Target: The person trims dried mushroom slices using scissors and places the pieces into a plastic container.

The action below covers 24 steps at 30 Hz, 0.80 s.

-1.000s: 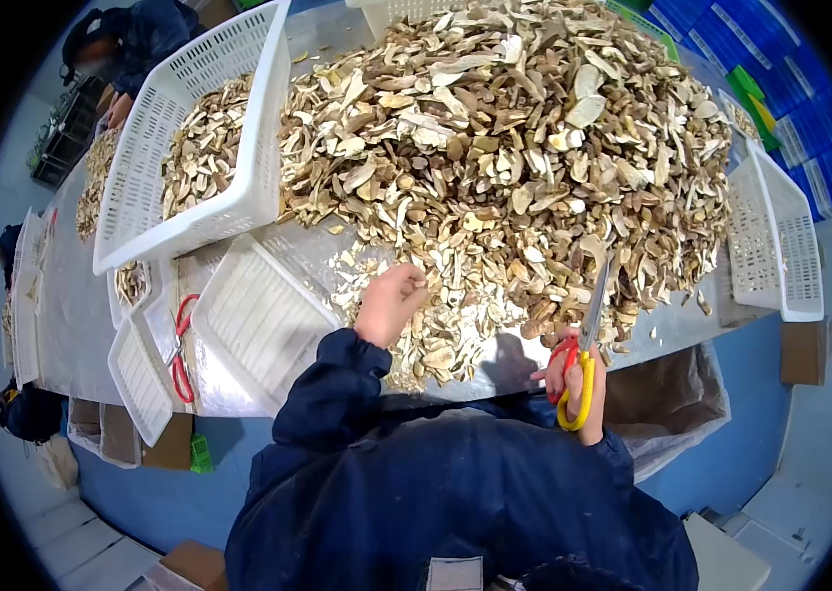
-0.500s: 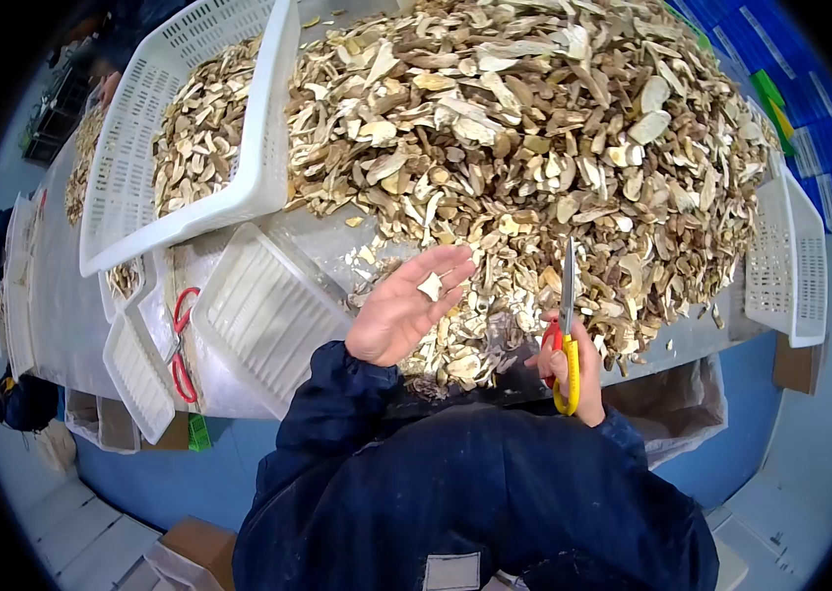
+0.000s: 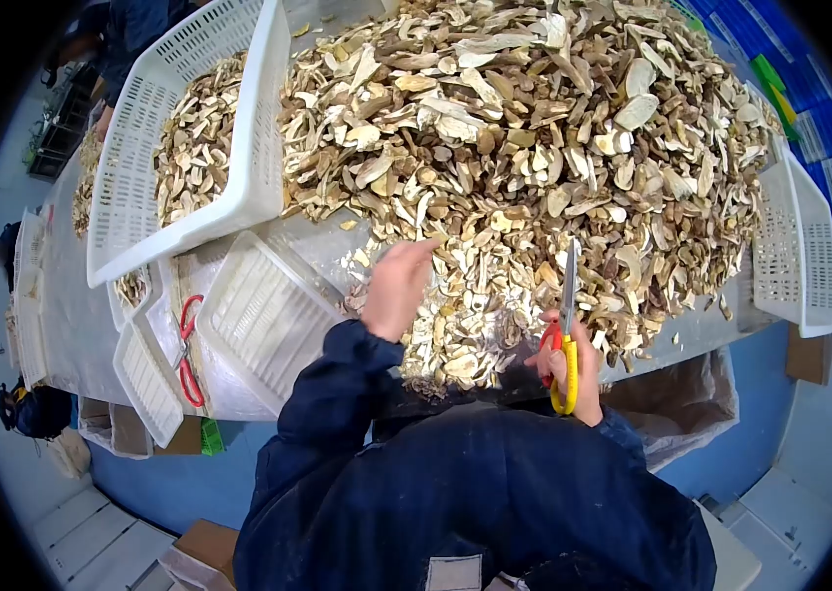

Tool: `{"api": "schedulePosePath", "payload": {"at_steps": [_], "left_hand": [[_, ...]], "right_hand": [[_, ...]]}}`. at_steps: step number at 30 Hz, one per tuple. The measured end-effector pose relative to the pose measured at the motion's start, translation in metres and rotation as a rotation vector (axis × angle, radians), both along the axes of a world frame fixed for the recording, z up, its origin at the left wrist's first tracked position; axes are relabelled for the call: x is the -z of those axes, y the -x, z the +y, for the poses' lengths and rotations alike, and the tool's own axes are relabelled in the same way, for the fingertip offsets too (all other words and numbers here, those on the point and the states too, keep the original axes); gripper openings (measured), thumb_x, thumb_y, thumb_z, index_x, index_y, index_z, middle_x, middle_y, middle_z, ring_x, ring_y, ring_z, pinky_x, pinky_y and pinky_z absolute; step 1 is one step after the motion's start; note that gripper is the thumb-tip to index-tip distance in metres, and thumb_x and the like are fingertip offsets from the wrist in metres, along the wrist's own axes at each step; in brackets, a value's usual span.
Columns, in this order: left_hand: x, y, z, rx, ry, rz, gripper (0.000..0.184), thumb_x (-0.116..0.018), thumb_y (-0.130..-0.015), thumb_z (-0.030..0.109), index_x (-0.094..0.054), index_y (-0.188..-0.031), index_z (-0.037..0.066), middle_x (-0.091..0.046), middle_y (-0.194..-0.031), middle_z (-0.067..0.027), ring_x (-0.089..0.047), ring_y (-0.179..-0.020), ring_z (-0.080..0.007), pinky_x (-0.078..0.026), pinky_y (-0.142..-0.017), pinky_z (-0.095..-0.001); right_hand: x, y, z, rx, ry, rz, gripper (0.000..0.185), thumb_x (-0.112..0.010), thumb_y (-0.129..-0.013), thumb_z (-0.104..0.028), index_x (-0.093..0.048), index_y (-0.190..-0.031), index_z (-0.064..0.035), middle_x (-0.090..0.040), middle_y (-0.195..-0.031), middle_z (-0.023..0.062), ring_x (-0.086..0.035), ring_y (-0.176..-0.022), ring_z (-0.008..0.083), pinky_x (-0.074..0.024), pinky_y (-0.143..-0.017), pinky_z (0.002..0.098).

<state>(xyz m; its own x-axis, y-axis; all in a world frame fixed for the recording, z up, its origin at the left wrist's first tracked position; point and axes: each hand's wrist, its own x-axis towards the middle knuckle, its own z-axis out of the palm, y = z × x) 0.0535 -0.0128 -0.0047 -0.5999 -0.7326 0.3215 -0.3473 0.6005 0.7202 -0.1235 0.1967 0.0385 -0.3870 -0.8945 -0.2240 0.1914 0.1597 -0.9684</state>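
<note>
A large heap of dried, sliced mushroom-like pieces (image 3: 534, 148) covers the metal table. My left hand (image 3: 398, 288) is palm down at the heap's near left edge, over small pale pieces (image 3: 475, 325); its fingers are mostly hidden, and whether they grip a piece does not show. My right hand (image 3: 578, 369) holds scissors (image 3: 569, 295) with red and yellow handles near the table's front edge. Their blades point away from me and look closed, over the near side of the heap.
At left are a large white basket (image 3: 263, 148) with slices, a white tray (image 3: 268, 315), a smaller tray (image 3: 148, 379) and red-handled scissors (image 3: 186, 350). A white basket (image 3: 815, 246) stands right, a lined box (image 3: 682, 404) below. Another person (image 3: 135, 34) is at upper left.
My left hand was palm up with a pale piece on it half a second ago; it has turned over and shifted slightly. My right hand still holds the scissors, nearly unmoved since then.
</note>
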Motion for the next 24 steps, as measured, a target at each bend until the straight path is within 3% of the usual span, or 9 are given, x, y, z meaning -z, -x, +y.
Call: {"api": "schedulePosePath", "payload": {"at_steps": [1, 4, 8, 9, 13, 16, 17, 20, 24], "left_hand": [[-0.005, 0.010, 0.007, -0.045, -0.248, -0.129, 0.021, -0.060, -0.084, 0.006, -0.062, -0.105, 0.005, -0.057, -0.096, -0.0123, -0.059, -0.072, -0.0285, -0.049, -0.071, -0.0365], [-0.009, 0.018, 0.009, -0.044, -0.253, -0.298, 0.018, -0.064, -0.082, 0.009, -0.062, -0.099, 0.005, -0.054, -0.096, -0.0121, -0.060, -0.075, -0.0287, -0.049, -0.072, -0.0371], [-0.008, -0.006, 0.013, -0.037, -0.338, -0.321, 0.016, -0.070, -0.079, 0.015, -0.064, -0.090, 0.005, -0.055, -0.091, -0.0116, -0.061, -0.073, -0.0262, -0.048, -0.069, -0.0355], [-0.013, -0.013, 0.012, 0.063, -0.362, -0.337, 0.017, -0.069, -0.080, 0.019, -0.066, -0.088, 0.005, -0.056, -0.083, -0.0118, -0.061, -0.073, -0.0258, -0.047, -0.067, -0.0354], [-0.024, -0.024, 0.017, 0.219, -0.642, -0.289, 0.027, -0.065, -0.083, 0.026, -0.067, -0.093, 0.001, -0.059, -0.075, -0.0122, -0.061, -0.074, -0.0261, -0.046, -0.067, -0.0368], [-0.008, 0.007, 0.015, 0.069, -0.306, -0.233, 0.025, -0.065, -0.082, 0.025, -0.067, -0.092, 0.002, -0.060, -0.076, -0.0139, -0.061, -0.073, -0.0274, -0.046, -0.067, -0.0377], [-0.010, 0.018, 0.017, -0.024, -0.214, -0.313, 0.022, -0.066, -0.082, 0.020, -0.066, -0.094, 0.002, -0.062, -0.089, -0.0145, -0.062, -0.078, -0.0304, -0.049, -0.073, -0.0364], [-0.014, 0.047, 0.018, -0.192, -0.120, -0.598, 0.019, -0.065, -0.082, 0.019, -0.065, -0.090, 0.002, -0.062, -0.091, -0.0158, -0.062, -0.080, -0.0333, -0.050, -0.073, -0.0400], [0.006, 0.037, 0.015, -0.026, -0.051, -0.401, 0.016, -0.062, -0.081, 0.016, -0.061, -0.090, 0.003, -0.058, -0.087, -0.0176, -0.062, -0.074, -0.0351, -0.051, -0.065, -0.0431]], "right_hand": [[0.002, 0.001, -0.001, -0.005, 0.012, 0.005, 0.056, -0.063, -0.088, -0.040, -0.047, -0.124, 0.0004, -0.048, -0.078, 0.0007, -0.049, -0.059, 0.0064, -0.0531, -0.064, 0.0261], [0.006, 0.005, 0.001, -0.018, 0.017, 0.036, 0.059, -0.063, -0.088, -0.043, -0.047, -0.125, 0.0003, -0.048, -0.079, 0.0023, -0.050, -0.060, 0.0074, -0.0533, -0.063, 0.0262], [0.008, 0.008, 0.005, -0.004, 0.017, 0.030, 0.059, -0.063, -0.088, -0.043, -0.047, -0.124, 0.0002, -0.048, -0.077, 0.0016, -0.050, -0.060, 0.0072, -0.0532, -0.064, 0.0267], [0.008, 0.009, 0.004, -0.002, 0.017, 0.014, 0.058, -0.063, -0.088, -0.042, -0.047, -0.124, 0.0002, -0.048, -0.076, 0.0013, -0.050, -0.060, 0.0070, -0.0531, -0.064, 0.0269], [0.005, 0.010, -0.002, -0.003, 0.016, -0.013, 0.055, -0.062, -0.089, -0.038, -0.047, -0.124, 0.0003, -0.047, -0.073, 0.0001, -0.049, -0.059, 0.0068, -0.0528, -0.065, 0.0270], [0.008, 0.009, -0.003, -0.020, 0.028, 0.000, 0.058, -0.063, -0.088, -0.040, -0.046, -0.126, 0.0009, -0.047, -0.073, 0.0000, -0.049, -0.059, 0.0067, -0.0527, -0.065, 0.0269], [0.010, 0.008, -0.002, -0.020, 0.031, 0.015, 0.059, -0.063, -0.088, -0.041, -0.046, -0.126, 0.0010, -0.047, -0.072, 0.0000, -0.049, -0.059, 0.0066, -0.0527, -0.066, 0.0270], [0.006, 0.006, 0.002, -0.005, 0.045, 0.055, 0.065, -0.062, -0.088, -0.045, -0.044, -0.127, 0.0026, -0.047, -0.066, -0.0004, -0.047, -0.055, 0.0072, -0.0516, -0.063, 0.0281], [0.006, 0.006, 0.008, 0.051, 0.038, 0.024, 0.066, -0.061, -0.088, -0.046, -0.043, -0.127, 0.0042, -0.046, -0.062, -0.0006, -0.046, -0.052, 0.0074, -0.0511, -0.062, 0.0285]]}}
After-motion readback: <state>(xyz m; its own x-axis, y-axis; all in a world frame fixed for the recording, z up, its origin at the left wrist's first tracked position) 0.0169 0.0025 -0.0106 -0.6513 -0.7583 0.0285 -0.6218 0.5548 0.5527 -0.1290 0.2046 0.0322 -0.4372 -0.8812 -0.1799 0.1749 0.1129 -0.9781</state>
